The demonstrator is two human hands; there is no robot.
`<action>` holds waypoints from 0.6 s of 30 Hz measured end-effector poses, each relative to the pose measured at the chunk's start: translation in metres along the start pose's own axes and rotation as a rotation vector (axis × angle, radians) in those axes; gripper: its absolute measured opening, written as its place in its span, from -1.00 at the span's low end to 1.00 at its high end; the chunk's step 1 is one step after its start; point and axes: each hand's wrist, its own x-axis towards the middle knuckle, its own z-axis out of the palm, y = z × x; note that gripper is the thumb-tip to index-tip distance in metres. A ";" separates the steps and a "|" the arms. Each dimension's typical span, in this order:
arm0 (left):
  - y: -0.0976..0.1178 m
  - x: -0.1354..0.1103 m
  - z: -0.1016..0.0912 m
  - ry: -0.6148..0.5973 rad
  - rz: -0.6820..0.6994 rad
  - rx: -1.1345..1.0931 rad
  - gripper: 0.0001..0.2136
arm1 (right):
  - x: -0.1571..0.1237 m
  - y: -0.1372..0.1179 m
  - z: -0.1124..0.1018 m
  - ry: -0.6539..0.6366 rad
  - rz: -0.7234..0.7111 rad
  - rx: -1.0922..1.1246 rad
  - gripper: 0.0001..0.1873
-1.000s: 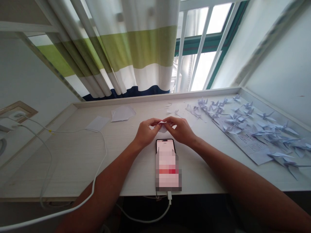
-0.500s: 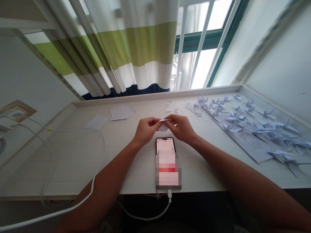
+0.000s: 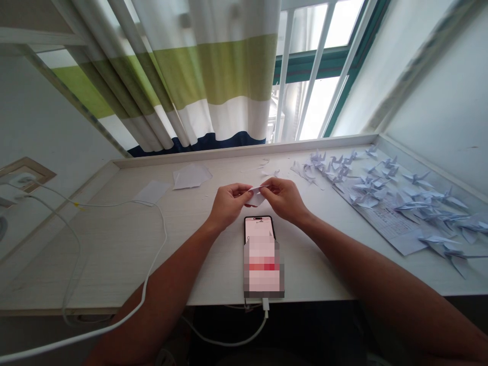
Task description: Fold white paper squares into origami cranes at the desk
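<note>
Two hands on one small piece of white paper [image 3: 257, 198], head view: paper over the tabletop [image 3: 312, 274], just beyond the far end of the phone [image 3: 263, 254]. Left hand [image 3: 229, 204] pinching the left side between thumb and fingers; right hand [image 3: 285, 200] likewise on the right. Possible faults, by judgement: skewed crease, from uneven thumb pressure; tear, from opposite pulls; slip, from so little paper to grip. Fold lines too small to tell. Around: loose sheets [image 3: 191, 176] farther off, to the left; many paper cranes [image 3: 369, 198] at right, some on a written sheet [image 3: 392, 223]. In the way: phone, close below both hands; white cable [image 3: 147, 285], crossing in front of left forearm [image 3: 181, 267], perhaps a snag risk. Contact there: cannot tell.
</note>
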 end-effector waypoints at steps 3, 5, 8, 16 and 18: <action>0.000 0.000 0.000 0.003 -0.010 0.020 -0.67 | -0.001 0.001 0.001 0.004 0.008 -0.009 -0.86; 0.000 0.000 0.000 -0.013 -0.011 0.022 -0.65 | -0.001 0.002 0.001 -0.004 0.016 0.002 -0.87; 0.000 0.001 -0.002 -0.029 -0.010 0.026 -0.63 | -0.001 0.003 0.001 -0.022 0.014 0.025 -0.87; 0.001 -0.001 0.001 -0.075 -0.059 -0.030 -0.54 | -0.001 0.004 0.003 -0.043 -0.029 0.037 -0.88; 0.001 -0.002 0.001 -0.058 -0.067 -0.035 -0.53 | -0.002 0.002 0.001 -0.085 -0.064 -0.002 -0.88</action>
